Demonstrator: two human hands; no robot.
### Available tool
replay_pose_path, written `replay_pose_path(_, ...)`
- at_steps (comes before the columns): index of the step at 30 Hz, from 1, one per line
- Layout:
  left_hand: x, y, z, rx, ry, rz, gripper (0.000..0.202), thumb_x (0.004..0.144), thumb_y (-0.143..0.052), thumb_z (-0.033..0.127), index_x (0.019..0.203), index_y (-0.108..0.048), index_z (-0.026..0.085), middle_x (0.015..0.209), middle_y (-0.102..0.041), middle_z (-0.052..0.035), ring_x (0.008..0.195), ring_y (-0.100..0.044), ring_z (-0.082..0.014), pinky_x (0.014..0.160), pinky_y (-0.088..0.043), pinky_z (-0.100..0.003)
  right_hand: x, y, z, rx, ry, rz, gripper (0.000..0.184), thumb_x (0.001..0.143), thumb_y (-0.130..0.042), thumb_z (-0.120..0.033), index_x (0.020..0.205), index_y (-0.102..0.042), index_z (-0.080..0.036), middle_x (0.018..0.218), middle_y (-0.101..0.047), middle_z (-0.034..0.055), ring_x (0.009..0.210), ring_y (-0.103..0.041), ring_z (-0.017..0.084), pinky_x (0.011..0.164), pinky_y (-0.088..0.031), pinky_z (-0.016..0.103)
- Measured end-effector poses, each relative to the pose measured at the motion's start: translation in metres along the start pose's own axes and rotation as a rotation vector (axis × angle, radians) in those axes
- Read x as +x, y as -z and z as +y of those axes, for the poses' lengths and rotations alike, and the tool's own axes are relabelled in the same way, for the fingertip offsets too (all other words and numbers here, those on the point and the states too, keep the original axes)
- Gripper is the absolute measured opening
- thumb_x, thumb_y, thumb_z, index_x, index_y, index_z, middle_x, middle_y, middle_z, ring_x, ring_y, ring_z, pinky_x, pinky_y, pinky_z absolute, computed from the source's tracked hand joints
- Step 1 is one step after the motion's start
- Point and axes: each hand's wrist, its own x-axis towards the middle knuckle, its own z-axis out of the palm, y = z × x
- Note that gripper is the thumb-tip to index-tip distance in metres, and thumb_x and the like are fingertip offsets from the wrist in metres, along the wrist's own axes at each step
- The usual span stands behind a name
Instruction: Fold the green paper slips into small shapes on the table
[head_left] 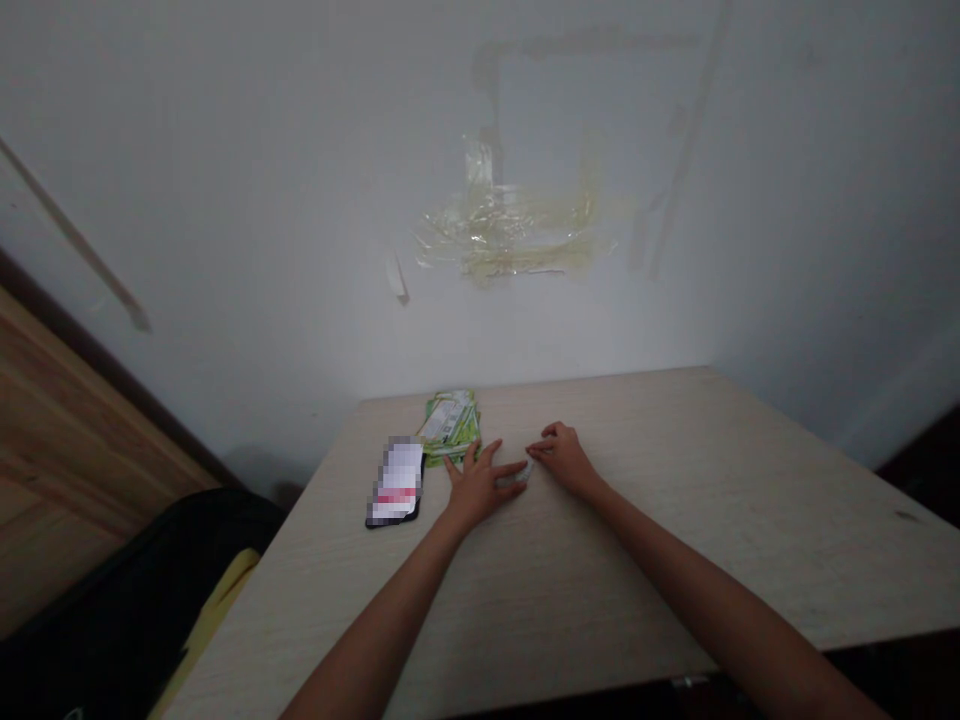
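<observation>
My left hand (480,482) lies flat on the pale wooden table (675,520) with its fingers spread. Its fingertips reach toward a stack of green and white packets (450,422) near the table's far edge. My right hand (562,455) rests just to the right, fingers curled in a pinch on a small pale object (525,470) that I cannot make out. The two hands nearly touch at that object.
A phone (396,482) with a dark case lies left of my left hand. A white wall with tape remnants (510,225) stands behind the table. A black and yellow bag (150,600) sits at the lower left, beside wooden furniture (67,450).
</observation>
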Motion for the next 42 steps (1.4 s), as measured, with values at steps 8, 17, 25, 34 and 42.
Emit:
replay_pose_path(8,-0.002,-0.001,0.001,0.012,0.012,0.03,0.04,0.079,-0.054,0.066,0.118,-0.055,0.058,0.153,-0.033,0.0049,0.142,-0.016,-0.0401,0.1,-0.001,-0.079,-0.005,0.008,0.004,0.121,0.029,-0.028,0.015,0.081,-0.066,-0.031,0.089,-0.077,-0.023,0.108,-0.061,0.0092,0.105,-0.052,0.022,0.097,-0.04,0.038)
replay_pose_path(17,-0.002,0.0,0.001,0.012,0.01,0.038,0.041,0.079,-0.053,0.066,0.119,-0.055,0.058,0.153,-0.033,0.0045,0.142,-0.017,-0.0395,0.101,-0.002,-0.078,-0.005,0.009,0.009,0.152,0.067,-0.075,0.005,0.075,-0.071,-0.023,0.075,-0.076,-0.022,0.108,-0.061,0.0072,0.108,-0.052,0.022,0.099,-0.039,0.038)
replay_pose_path(25,-0.001,-0.001,0.0,0.003,0.012,0.019,0.04,0.08,-0.052,0.066,0.119,-0.055,0.058,0.153,-0.033,0.0062,0.142,-0.016,-0.0397,0.102,-0.001,-0.077,-0.005,0.01,0.007,0.109,0.079,-0.055,0.007,0.075,-0.071,-0.026,0.077,-0.077,-0.023,0.109,-0.06,0.0078,0.107,-0.051,0.024,0.1,-0.039,0.04)
replay_pose_path(34,-0.003,-0.001,0.0,0.034,-0.019,0.034,0.038,0.085,-0.047,0.062,0.122,-0.053,0.057,0.154,-0.031,0.0053,0.143,-0.015,-0.0381,0.103,0.0,-0.076,-0.005,0.003,0.007,0.036,0.074,-0.021,0.014,0.079,-0.069,-0.03,0.087,-0.078,-0.024,0.105,-0.06,0.009,0.105,-0.051,0.024,0.098,-0.041,0.04)
replay_pose_path(42,-0.002,-0.005,-0.003,0.023,0.04,0.099,0.048,0.083,-0.052,0.06,0.129,-0.052,0.046,0.15,-0.038,-0.002,0.14,-0.024,-0.0338,0.108,-0.008,-0.069,-0.013,0.013,0.0,0.045,0.16,-0.024,0.012,0.077,-0.07,-0.027,0.087,-0.076,-0.023,0.105,-0.061,0.0098,0.104,-0.052,0.025,0.096,-0.042,0.043)
